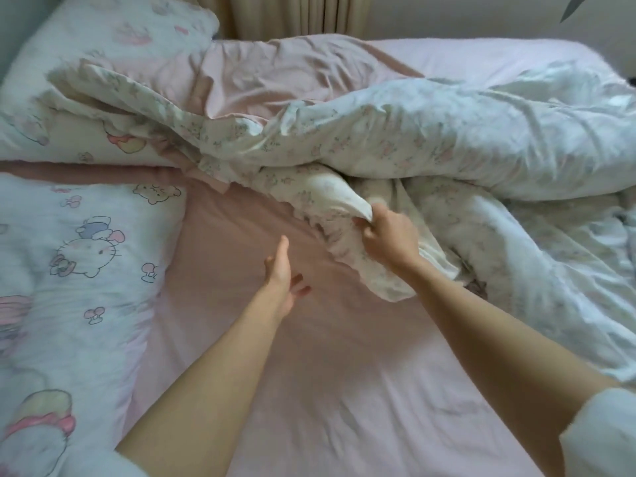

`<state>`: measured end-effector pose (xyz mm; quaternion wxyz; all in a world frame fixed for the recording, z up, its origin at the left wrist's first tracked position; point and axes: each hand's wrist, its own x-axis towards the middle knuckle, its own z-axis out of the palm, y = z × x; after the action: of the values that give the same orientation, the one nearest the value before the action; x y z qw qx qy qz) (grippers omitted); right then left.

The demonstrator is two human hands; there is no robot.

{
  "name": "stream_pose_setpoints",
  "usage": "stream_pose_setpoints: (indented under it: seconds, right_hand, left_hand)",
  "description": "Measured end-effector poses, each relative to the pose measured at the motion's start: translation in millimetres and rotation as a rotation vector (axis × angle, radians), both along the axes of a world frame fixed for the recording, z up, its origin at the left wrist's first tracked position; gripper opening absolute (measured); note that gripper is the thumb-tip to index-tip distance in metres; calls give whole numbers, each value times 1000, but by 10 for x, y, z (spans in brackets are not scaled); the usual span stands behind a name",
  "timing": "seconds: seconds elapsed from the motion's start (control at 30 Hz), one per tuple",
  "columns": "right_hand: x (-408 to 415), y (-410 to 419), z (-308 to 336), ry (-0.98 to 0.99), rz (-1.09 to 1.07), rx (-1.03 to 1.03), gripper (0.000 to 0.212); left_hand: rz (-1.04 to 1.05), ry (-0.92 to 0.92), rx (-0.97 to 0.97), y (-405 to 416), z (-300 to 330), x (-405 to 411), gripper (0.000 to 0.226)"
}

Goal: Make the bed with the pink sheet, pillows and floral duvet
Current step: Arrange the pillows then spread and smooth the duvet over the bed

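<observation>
The pink sheet (309,373) covers the mattress under my arms. A crumpled white floral duvet (447,139) lies bunched across the middle and right of the bed, its pink underside (275,74) turned up at the back. My right hand (389,235) grips a bunched fold of the duvet's near edge. Just above the sheet, left of the duvet edge, my left hand (282,270) hovers with its fingers straight and holds nothing. Two white cartoon-print pillows lie at the left, one near (69,270) and one farther back (113,39), partly under the duvet.
Beige curtains (292,15) hang behind the bed at the top. The far right corner of the mattress (516,56) shows bare pink sheet. A dark leaf-like shape (574,6) intrudes at the top right.
</observation>
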<state>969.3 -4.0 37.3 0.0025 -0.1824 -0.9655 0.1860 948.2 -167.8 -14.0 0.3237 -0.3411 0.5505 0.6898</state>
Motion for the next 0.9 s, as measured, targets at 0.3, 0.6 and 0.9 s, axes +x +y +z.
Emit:
stream_pose_setpoints:
  seconds: [0.3, 0.6, 0.9]
  right_hand:
    - [746, -95, 715, 209, -234, -479, 42]
    - [1694, -111, 915, 151, -196, -412, 40]
    - [2114, -644, 1083, 59, -56, -166, 35]
  left_hand:
    - [87, -270, 442, 164, 763, 605, 85]
    - [66, -81, 349, -205, 1382, 1149, 30]
    - [176, 147, -45, -1036, 1746, 1934, 12]
